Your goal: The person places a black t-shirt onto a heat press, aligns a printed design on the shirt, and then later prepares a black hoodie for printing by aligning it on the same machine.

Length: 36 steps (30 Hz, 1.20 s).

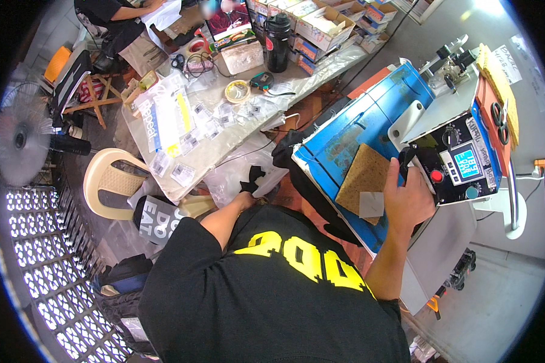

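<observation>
My right hand (409, 199) is at the front of a heat press, its fingers closed around a black handle (407, 156) beside the control panel (463, 163). Below it, a brown pad (360, 178) lies on the blue-covered bed (321, 145), with a small pale square (371, 204) at the pad's near edge. Low at my left side, my left hand (244, 199) is partly hidden by my shirt. A piece of black cloth (252, 179) sticks out from its closed fingers, over a clear plastic bag (230, 172).
A plastic-covered table (218, 148) holds small clear packets (209, 124), tape (237, 91), a black tumbler (278, 42) and boxes (324, 27). A beige chair (112, 181) and a fan (21, 140) stand left. Another person (112, 12) sits at the far left. Scissors (500, 121) hang by the press.
</observation>
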Motion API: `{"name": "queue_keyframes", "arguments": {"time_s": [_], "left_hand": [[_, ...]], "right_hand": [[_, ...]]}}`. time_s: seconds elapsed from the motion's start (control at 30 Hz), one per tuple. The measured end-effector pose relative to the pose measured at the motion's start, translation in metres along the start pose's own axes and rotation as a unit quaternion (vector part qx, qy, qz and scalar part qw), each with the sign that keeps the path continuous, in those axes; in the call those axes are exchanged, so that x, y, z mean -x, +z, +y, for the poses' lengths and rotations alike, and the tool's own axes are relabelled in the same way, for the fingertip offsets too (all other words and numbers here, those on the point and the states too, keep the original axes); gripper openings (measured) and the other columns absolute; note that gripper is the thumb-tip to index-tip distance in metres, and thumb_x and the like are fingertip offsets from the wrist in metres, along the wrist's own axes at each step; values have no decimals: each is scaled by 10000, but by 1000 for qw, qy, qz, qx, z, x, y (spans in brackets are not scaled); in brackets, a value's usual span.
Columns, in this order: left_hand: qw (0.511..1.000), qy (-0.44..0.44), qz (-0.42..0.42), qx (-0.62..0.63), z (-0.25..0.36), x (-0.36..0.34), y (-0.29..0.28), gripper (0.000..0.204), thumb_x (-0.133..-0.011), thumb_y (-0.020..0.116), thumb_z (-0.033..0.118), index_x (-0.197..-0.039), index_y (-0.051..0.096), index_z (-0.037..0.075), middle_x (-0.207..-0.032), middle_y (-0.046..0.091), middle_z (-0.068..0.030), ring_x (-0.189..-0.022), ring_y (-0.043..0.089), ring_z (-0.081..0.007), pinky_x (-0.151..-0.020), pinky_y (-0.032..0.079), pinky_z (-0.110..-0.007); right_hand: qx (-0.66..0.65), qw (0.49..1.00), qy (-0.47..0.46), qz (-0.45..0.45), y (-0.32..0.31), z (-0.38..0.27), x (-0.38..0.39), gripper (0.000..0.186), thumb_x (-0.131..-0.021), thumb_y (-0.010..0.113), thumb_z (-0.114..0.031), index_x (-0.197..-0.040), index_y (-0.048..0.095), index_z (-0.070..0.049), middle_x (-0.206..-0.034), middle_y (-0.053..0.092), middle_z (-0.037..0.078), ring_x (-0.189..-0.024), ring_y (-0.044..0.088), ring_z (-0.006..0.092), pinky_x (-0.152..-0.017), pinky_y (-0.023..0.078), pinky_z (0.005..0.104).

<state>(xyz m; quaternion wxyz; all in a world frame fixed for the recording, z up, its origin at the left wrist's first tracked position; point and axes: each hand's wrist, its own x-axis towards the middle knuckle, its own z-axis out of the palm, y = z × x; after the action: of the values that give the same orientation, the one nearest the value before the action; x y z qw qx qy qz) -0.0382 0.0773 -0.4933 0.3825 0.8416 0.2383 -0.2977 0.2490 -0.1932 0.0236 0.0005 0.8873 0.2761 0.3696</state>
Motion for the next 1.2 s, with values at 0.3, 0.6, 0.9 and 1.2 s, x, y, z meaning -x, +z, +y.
{"name": "queue_keyframes", "arguments": {"time_s": [0.3,0.6,0.9,1.2], "left_hand": [[996,-81,-4,35,49,33,-44,387,-872,628,384,-993,759,41,-1012,735,-223,-979,710,-371,-822,550,-446],[979,22,-32,201,126,68,-180,432,-918,624,402,-859,709,-18,-771,720,-158,-656,701,-237,-667,551,-385],[891,346,269,117,315,37,-337,281,-891,660,286,-865,673,7,-823,681,-146,-757,653,-276,-711,510,-399],[803,388,398,-214,479,-63,-252,343,-888,648,204,-1202,634,66,-1255,584,-168,-1255,523,-365,-1084,374,-519]], "right_hand": [[-2,1000,2,16,3,10,4,469,-915,680,-469,-614,518,-148,-575,552,62,-489,564,310,-433,395,432],[19,1000,19,-1,-23,84,57,489,-921,686,-449,-604,509,-120,-571,519,109,-521,553,357,-457,384,475],[106,972,193,-82,-48,171,125,481,-923,716,-430,-670,595,-40,-677,610,163,-669,591,390,-597,446,496],[97,944,308,-69,-69,256,189,456,-976,642,-423,-1097,713,11,-1199,673,210,-1195,539,407,-1077,362,502]]}}
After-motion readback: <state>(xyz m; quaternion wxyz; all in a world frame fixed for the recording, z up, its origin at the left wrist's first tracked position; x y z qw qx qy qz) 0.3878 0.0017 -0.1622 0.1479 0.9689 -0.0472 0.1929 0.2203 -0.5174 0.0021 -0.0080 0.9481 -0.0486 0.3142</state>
